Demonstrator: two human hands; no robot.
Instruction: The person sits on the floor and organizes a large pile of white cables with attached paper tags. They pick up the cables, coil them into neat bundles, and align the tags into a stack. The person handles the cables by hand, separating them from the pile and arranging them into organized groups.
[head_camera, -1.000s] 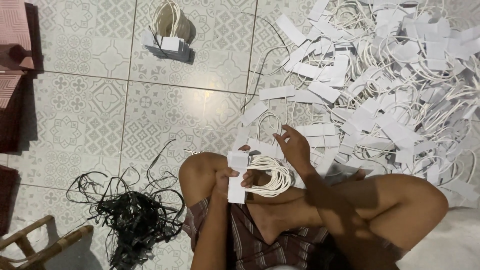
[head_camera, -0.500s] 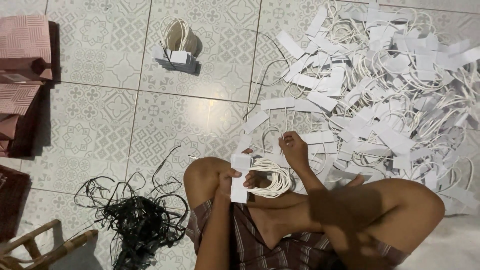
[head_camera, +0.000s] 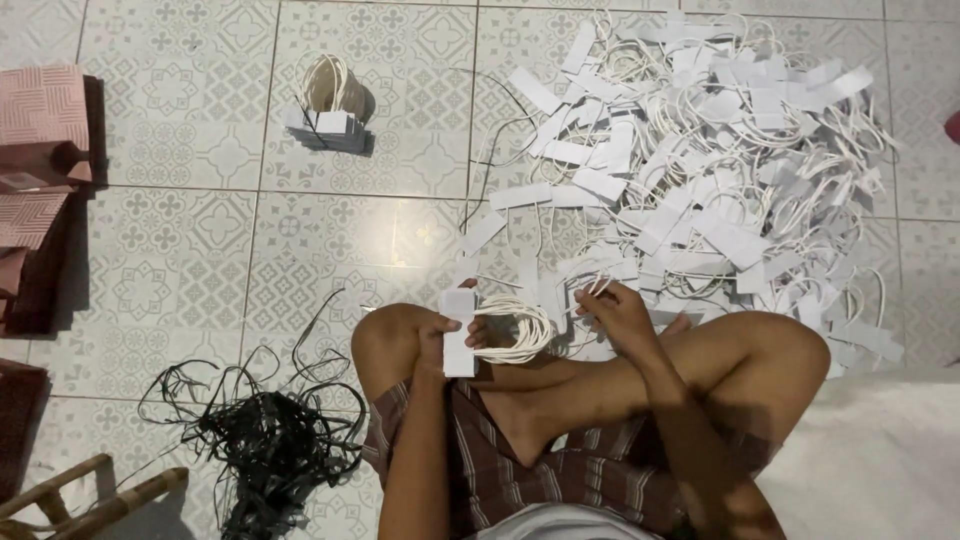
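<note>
1. A person sits cross-legged on a patterned grey tile floor (head_camera: 200, 250), seen from above; the floor is the only working ground in view.
2. The left hand (head_camera: 447, 335) is closed around a bundle of white cord handles with paper tabs (head_camera: 490, 325), held just above the left knee.
3. The right hand (head_camera: 612, 308), just right of the bundle, has its fingers curled around a single white tab-and-cord piece at the near edge of the big pile; how tight the grip is cannot be told.
4. One large loose pile of white tabs and cords (head_camera: 700, 170) spreads up and to the right of the bundle, too many pieces to count.
5. One small finished stack of white handles (head_camera: 328, 110) stands well apart, up and to the left of the bundle.
6. One tangle of black cord (head_camera: 265, 440) lies below and left of the bundle.
7. Pink paper bags (head_camera: 40, 150) lie far left of the bundle, their number unclear.
</note>
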